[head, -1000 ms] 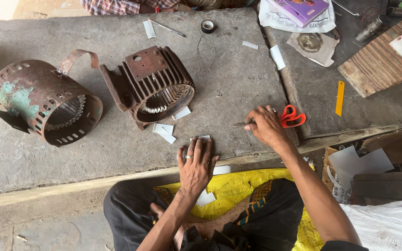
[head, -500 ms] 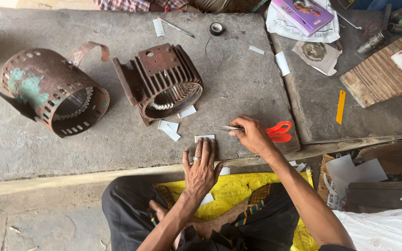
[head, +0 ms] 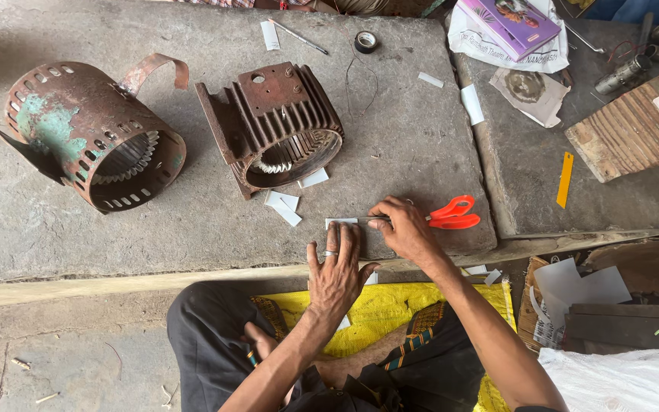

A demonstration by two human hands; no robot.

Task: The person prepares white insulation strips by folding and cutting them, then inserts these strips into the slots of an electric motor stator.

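Rusty round metal can (head: 89, 137) far left on the stone slab (head: 192, 229), ribbed metal shell (head: 276, 122) beside it, left hand (head: 337, 275) flat and open on a white paper strip (head: 341, 223), right hand (head: 406, 229) pressing the scissors (head: 451, 214) down, fingers bent, orange handles free.

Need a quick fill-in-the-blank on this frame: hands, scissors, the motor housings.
1. The scissors by the right hand have ____ handles.
2. The left hand lies flat on the ____ slab.
3. The rusty finned housing lies to the ____ of the round perforated housing in the picture.
4. Under the person's legs lies a ____ cloth.

Missing words: orange; concrete; right; yellow
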